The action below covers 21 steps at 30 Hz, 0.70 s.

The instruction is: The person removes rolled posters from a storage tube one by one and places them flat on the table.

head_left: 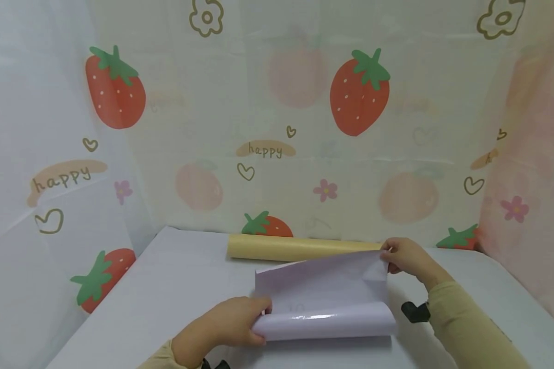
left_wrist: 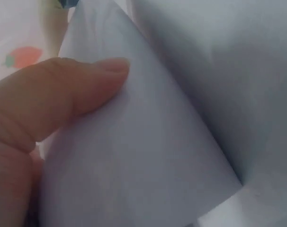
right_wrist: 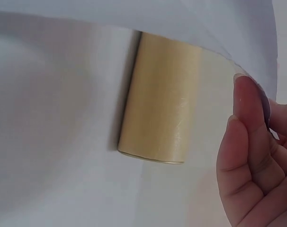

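A glossy pale-lilac roll of paper (head_left: 328, 323) lies crosswise above the white tabletop, with a loose sheet (head_left: 323, 287) rising from it toward the back. My left hand (head_left: 233, 320) grips the left end of the roll. In the left wrist view its thumb (left_wrist: 86, 87) presses flat on the paper's surface, while the other fingers are mostly hidden behind. At the sheet's raised far right corner, my right hand (head_left: 408, 259) pinches the edge between thumb and fingers. From the right wrist camera, curled fingers (right_wrist: 243, 151) show at that edge.
Behind the sheet a yellow roll (head_left: 281, 247) lies along the back of the white table (head_left: 184, 266), its right part overlapped by the sheet and right hand. Strawberry-print sheeting (head_left: 268, 195) hangs around the table's back and sides. Dark wrist-camera parts (head_left: 415, 311) show beside the right sleeve.
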Each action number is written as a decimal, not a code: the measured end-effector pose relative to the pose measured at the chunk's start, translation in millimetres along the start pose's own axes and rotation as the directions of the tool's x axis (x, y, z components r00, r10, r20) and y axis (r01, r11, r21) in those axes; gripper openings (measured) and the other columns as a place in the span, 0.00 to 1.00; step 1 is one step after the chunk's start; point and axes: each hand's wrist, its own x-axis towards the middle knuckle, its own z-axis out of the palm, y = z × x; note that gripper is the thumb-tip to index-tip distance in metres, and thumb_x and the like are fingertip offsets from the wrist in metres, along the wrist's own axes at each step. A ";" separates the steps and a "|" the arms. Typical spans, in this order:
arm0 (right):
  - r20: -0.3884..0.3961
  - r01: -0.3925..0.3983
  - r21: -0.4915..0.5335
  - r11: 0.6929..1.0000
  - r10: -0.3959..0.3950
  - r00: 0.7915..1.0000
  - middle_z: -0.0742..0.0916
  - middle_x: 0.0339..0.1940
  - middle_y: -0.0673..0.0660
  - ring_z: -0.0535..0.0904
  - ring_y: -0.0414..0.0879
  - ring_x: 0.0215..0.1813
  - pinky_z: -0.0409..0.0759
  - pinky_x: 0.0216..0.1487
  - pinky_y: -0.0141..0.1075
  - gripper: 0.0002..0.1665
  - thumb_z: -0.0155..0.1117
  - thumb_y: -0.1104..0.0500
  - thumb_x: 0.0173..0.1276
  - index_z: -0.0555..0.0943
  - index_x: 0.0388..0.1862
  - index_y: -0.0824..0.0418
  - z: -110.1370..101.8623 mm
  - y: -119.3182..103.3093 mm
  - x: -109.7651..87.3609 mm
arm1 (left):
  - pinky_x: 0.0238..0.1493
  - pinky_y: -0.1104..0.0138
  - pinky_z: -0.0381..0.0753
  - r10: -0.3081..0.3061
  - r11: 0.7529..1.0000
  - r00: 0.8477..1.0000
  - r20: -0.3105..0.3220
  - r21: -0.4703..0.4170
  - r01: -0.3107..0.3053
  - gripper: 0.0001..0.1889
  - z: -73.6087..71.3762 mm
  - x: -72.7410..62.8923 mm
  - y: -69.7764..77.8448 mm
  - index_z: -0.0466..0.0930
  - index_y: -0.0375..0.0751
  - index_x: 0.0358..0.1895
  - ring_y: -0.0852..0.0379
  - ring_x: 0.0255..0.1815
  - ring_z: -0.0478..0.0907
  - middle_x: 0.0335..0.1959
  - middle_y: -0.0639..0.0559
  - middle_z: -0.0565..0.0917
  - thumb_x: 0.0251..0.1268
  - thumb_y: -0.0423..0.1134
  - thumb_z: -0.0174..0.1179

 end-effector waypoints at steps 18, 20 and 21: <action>-0.009 0.021 -0.021 1.000 -0.021 1.000 0.78 0.21 0.54 0.78 0.43 0.23 0.79 0.29 0.37 0.06 0.57 0.64 0.64 0.76 0.34 0.67 -5.5 -6.1 0.9 | 0.43 0.68 0.73 0.082 0.993 0.996 -0.023 -0.088 -0.083 0.16 3.9 0.0 4.8 0.76 0.46 0.49 0.68 0.36 0.71 0.37 0.63 0.78 0.61 0.49 0.55; -0.011 0.023 -0.022 0.999 -0.024 1.000 0.78 0.21 0.54 0.78 0.43 0.23 0.79 0.29 0.37 0.06 0.56 0.64 0.64 0.76 0.34 0.67 -6.0 -6.5 1.4 | 0.42 0.68 0.73 0.073 0.993 0.997 -0.030 -0.093 -0.075 0.15 3.8 0.1 4.3 0.76 0.48 0.48 0.69 0.35 0.71 0.36 0.64 0.78 0.59 0.48 0.56; -0.012 0.024 -0.023 0.999 -0.024 1.000 0.78 0.21 0.55 0.78 0.43 0.23 0.79 0.29 0.37 0.06 0.56 0.64 0.64 0.76 0.35 0.68 -6.1 -6.7 1.5 | 0.42 0.68 0.73 0.070 0.993 0.997 -0.036 -0.090 -0.073 0.15 3.7 0.2 4.2 0.77 0.48 0.47 0.69 0.35 0.71 0.36 0.64 0.78 0.58 0.47 0.57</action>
